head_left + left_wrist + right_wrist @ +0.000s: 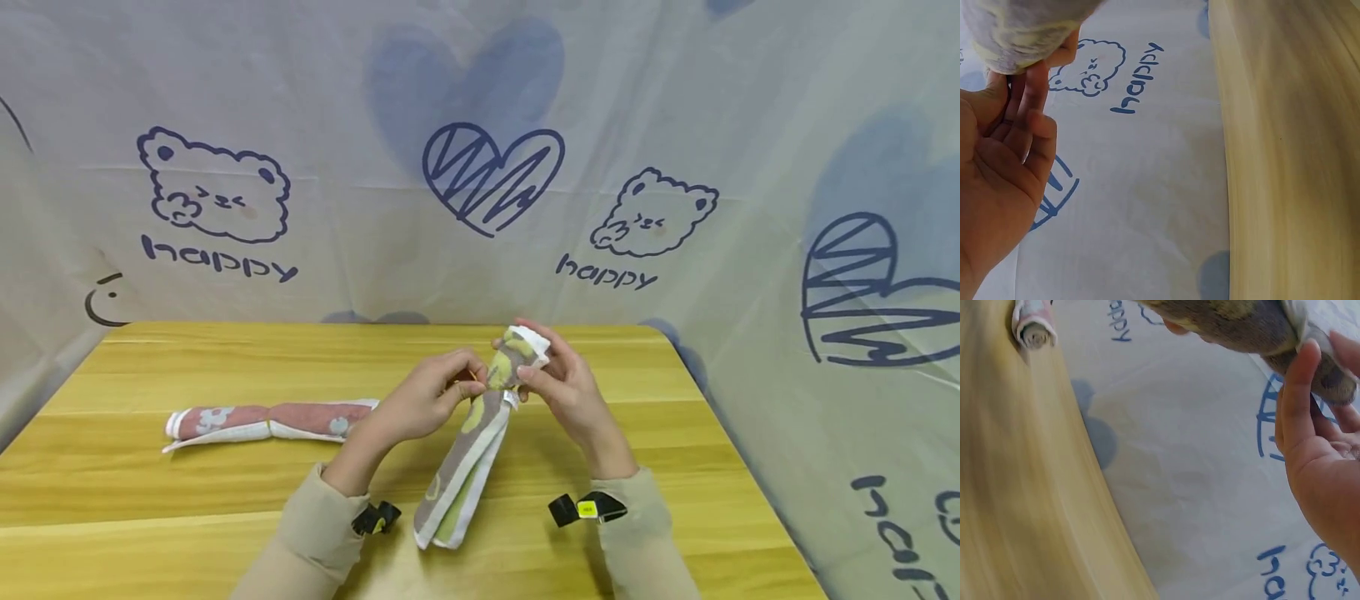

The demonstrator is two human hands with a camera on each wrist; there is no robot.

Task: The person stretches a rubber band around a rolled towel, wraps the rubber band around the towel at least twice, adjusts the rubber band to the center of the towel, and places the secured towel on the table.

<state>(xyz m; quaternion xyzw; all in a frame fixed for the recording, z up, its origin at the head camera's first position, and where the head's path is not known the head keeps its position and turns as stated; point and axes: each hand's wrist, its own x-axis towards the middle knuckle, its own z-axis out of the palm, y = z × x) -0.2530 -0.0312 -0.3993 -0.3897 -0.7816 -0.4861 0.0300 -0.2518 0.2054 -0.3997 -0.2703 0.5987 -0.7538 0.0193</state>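
A rolled grey-brown towel (452, 450) with yellow shapes and white edges slants above the table, drawn in near its upper part by a thin band. My left hand (435, 392) is at that narrow spot, thumb and fingers pinching what looks like a thin yellow-orange rubber band (473, 377); the fingertips partly hide it. My right hand (564, 385) grips the towel's upper end, thumb in front and fingers behind. Both wrist views show the towel from below, with the left hand (1007, 144) and right hand (1322, 444) against it.
A rolled pink towel (307, 418) with pale flower shapes lies at the left of the wooden table (187, 517), a thin yellowish band round its middle. A printed cloth (337, 125) hangs behind the table and along its right side.
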